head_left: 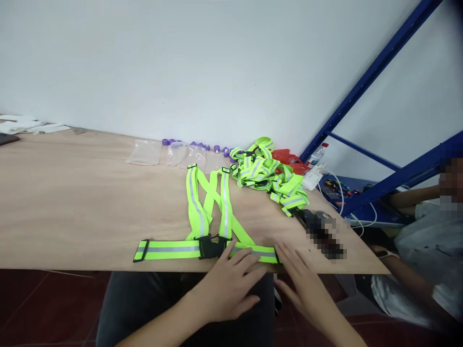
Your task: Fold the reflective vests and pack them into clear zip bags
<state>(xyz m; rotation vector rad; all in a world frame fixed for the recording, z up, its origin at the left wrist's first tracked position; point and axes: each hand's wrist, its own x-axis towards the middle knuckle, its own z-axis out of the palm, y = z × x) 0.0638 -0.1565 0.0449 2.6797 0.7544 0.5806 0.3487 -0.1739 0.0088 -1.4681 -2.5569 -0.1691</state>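
Observation:
Spread along the table's front edge is a neon-yellow reflective vest [170,249] made of elastic straps with grey stripes. Its black buckle [212,246] is fastened at the middle of the waist strap, and two shoulder straps run away from me, crossing behind. My left hand [231,279] rests with fingers spread on the waist strap just right of the buckle. At the strap's right end, by the black slider, my right hand [302,277] lies with its fingers stretched out. Neither hand is closed around anything.
A heap of similar reflective straps [267,168] lies at the back right, by a red plastic bag [289,159]. Clear plastic bags [144,152] and several purple rolls [165,142] line the wall. A bottle [318,154], white charger [313,178] and blue metal frame [376,79] stand right, near another person [427,241].

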